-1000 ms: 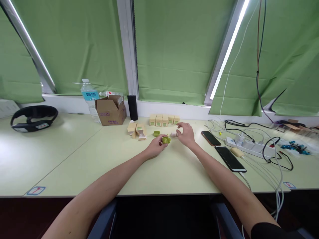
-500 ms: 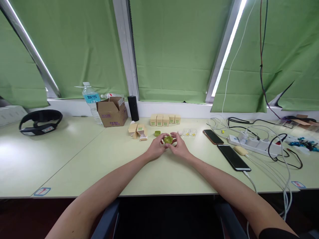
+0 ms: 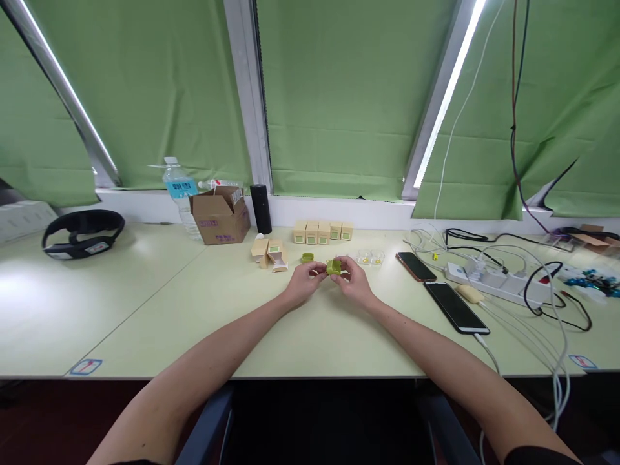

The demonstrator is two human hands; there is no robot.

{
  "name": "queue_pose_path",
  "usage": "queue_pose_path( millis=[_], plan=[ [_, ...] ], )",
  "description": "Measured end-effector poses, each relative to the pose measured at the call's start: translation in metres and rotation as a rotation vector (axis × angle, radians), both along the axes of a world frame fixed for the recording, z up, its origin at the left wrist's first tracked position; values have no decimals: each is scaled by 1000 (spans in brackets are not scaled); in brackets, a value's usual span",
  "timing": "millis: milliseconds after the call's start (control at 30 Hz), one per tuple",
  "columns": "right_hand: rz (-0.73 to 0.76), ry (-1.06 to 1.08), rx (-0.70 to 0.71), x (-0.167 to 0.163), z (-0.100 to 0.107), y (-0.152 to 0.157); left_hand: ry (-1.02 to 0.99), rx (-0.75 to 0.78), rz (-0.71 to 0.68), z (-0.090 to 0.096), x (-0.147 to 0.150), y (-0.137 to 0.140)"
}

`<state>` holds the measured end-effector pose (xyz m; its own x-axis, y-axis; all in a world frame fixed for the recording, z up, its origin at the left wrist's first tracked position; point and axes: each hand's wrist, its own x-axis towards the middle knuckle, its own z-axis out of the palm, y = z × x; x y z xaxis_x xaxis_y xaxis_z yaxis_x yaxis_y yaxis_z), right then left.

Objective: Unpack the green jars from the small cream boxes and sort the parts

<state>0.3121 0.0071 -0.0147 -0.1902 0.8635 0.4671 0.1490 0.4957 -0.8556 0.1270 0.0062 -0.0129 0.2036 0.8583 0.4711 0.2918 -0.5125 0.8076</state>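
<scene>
A small olive-green plastic case (image 3: 333, 267) is held just above the table between my two hands. My right hand (image 3: 354, 282) grips its right side between thumb and fingers. The fingers of my left hand (image 3: 306, 282) are pinched together at its left edge. What lies inside the case is too small to make out. Behind my left hand a similar green piece (image 3: 307, 258) rests on the table. A clear plastic double container (image 3: 371, 258) with yellowish spots sits beyond my right hand. Two opened small cardboard boxes (image 3: 276, 256) stand to the left.
Several small tan boxes (image 3: 311, 232) line up at the back. A brown carton (image 3: 220, 219), a water bottle (image 3: 180, 194) and a black cylinder (image 3: 261, 210) stand back left. To the right lie two phones (image 3: 455, 308), a power strip (image 3: 498, 284) and tangled cables. A black headset (image 3: 83, 234) lies far left.
The green case has turned between my fingers and now shows a different side. My left fingers have drawn closer together at its edge. The camera view has shifted slightly.
</scene>
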Motion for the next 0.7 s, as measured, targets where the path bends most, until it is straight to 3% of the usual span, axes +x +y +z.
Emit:
queue_pose_path(
  millis=[333,700],
  plan=[
    [-21,-45,109,-4,3,-8,-126,-131,9,5,2,-5],
    [-18,-105,167,-5,7,-16,-106,-108,76,2,3,-10]
  ],
)
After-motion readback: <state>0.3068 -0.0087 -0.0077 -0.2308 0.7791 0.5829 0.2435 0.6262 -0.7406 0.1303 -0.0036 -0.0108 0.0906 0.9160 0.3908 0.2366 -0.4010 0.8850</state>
